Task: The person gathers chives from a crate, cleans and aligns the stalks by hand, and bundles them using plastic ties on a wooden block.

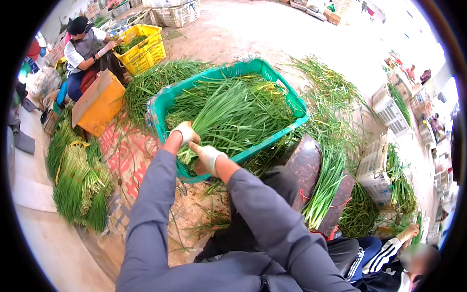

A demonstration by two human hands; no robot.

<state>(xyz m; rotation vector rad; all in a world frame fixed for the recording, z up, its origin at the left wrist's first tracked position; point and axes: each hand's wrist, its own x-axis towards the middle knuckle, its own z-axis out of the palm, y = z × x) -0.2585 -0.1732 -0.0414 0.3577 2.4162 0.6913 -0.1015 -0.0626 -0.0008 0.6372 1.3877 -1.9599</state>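
A bunch of long green garlic chives [227, 104] lies slanting over the green plastic crate [289, 124], its leaves pointing up and right. My left hand [185, 134], in a pale glove with bare fingertips, is closed around the bunch near its stem ends. Close below it, my right hand [208, 159], gloved the same way, has its fingers curled at the pale stem ends, which poke out to its left. My right fingers partly hide what they grip. More loose chives [272, 104] fill the crate beneath the bunch.
Tied chive bundles [80, 180] lie at left. An orange box [99, 104] stands before a co-worker [87, 53] at a yellow crate [146, 51]. Loose leaves [331, 97] cover the floor at right. Chives rest on a dark bench [304, 168] beside my leg; another person [389, 260] sits lower right.
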